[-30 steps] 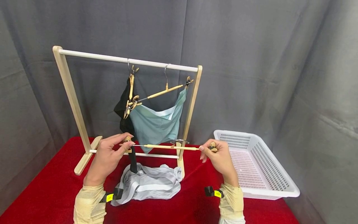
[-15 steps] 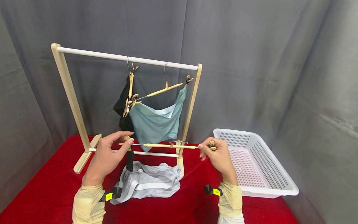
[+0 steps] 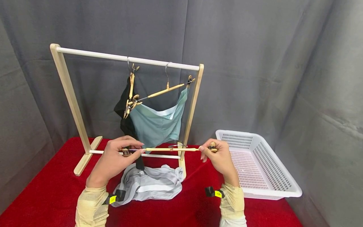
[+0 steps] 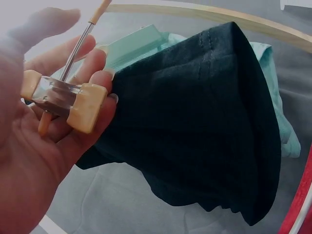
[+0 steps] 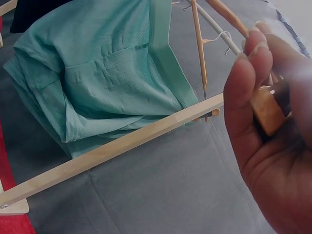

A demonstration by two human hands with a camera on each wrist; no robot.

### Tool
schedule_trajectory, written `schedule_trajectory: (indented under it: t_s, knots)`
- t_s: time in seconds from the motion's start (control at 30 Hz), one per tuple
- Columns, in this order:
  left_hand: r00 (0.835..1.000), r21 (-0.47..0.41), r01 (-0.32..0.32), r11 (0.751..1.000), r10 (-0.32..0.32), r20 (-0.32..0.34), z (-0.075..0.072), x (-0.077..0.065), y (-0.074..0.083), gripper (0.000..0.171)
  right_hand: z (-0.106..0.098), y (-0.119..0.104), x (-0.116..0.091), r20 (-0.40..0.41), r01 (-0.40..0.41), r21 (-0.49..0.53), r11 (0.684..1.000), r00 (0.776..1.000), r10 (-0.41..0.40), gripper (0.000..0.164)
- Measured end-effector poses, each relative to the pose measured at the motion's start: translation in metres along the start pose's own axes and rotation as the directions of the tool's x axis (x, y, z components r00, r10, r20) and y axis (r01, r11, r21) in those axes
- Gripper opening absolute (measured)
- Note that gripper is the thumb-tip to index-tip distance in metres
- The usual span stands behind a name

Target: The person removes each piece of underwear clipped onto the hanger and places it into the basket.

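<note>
A wooden clip hanger (image 3: 158,149) lies level between the two hands in the head view, over the grey garment (image 3: 161,189). My left hand (image 3: 114,159) holds its left end, thumb and fingers at the thin metal rod. In the left wrist view, the left clip (image 4: 87,108) sits against the curled fingers (image 4: 100,109). My right hand (image 3: 219,156) pinches the bar near the right clip (image 3: 212,147). The right wrist view shows that clip partly hidden in the palm. The hanger's hook (image 3: 178,146) points away from me.
Behind the hands stands a wooden rack (image 3: 66,83) with a white rail (image 3: 99,55). Teal shorts (image 3: 158,124) and a black garment (image 3: 122,104) hang from it on clip hangers. A white perforated basket (image 3: 276,164) stands right on the red cloth (image 3: 45,183).
My left hand has shifted right along the hanger, its fingertips moving from the left clip to the metal rod. The right hand keeps its grip.
</note>
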State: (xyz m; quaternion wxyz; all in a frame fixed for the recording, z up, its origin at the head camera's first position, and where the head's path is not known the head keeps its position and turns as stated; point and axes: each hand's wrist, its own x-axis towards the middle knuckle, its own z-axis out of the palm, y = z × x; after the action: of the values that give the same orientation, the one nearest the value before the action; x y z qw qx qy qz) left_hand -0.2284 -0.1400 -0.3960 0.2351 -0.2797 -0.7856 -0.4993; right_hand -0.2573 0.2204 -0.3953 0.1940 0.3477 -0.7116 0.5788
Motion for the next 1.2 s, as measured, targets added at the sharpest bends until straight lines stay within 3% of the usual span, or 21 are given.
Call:
schedule_trajectory:
  t_s: [0.63,0.93,1.2]
  knots:
    - [0.992,-0.016,0.063,0.998,-0.060,0.107,0.0017,0.0028,0.0015,0.015,0.0002,0.0031,0.0007,0.004,-0.034,-0.038,0.999,0.999,0.035,0.012]
    - [0.995,-0.008,0.047,0.999,-0.046,0.094,0.0041,0.0027,0.0008,0.013,0.0025,0.0045,0.0002,-0.039,-0.081,-0.082,0.993,0.996,0.078,0.009]
    - [0.999,0.020,0.015,1.000,-0.016,0.049,0.0032,0.0026,0.0009,0.014,0.0012,0.0026,0.0013,-0.141,-0.116,-0.127,0.985,0.985,0.097,0.008]
